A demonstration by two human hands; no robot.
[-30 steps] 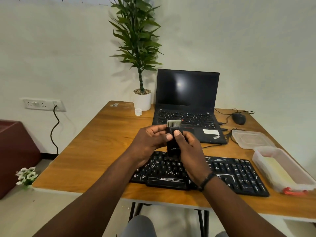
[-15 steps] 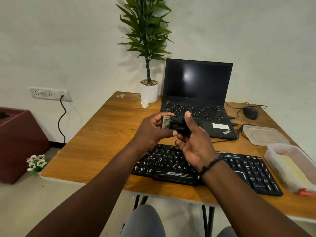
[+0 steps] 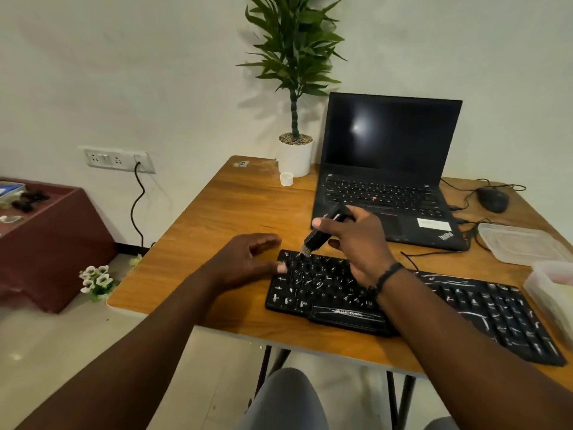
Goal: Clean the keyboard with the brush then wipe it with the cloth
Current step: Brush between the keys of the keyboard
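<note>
A black keyboard (image 3: 465, 308) streaked with white dust lies along the near edge of the wooden table (image 3: 217, 231). My right hand (image 3: 356, 243) grips a small black brush (image 3: 319, 235), tilted down to the left, its pale bristles touching the keyboard's top left keys. My left hand (image 3: 248, 259) rests at the keyboard's left end, fingers spread, thumb on the corner keys. A pale yellow cloth seems to lie in the clear plastic box (image 3: 548, 283) at the right edge, mostly cut off.
An open black laptop (image 3: 387, 169) stands behind the keyboard, with a mouse (image 3: 493, 198) and cables to its right. A clear lid (image 3: 521, 245) lies in front of the mouse. A potted plant (image 3: 294, 150) and small white cap (image 3: 286, 179) sit at the back.
Both hands held the brush up over the keyboard before. Now the left hand has let go and dropped to the keyboard's left end, and the right hand has lowered the bristles onto the keys.
</note>
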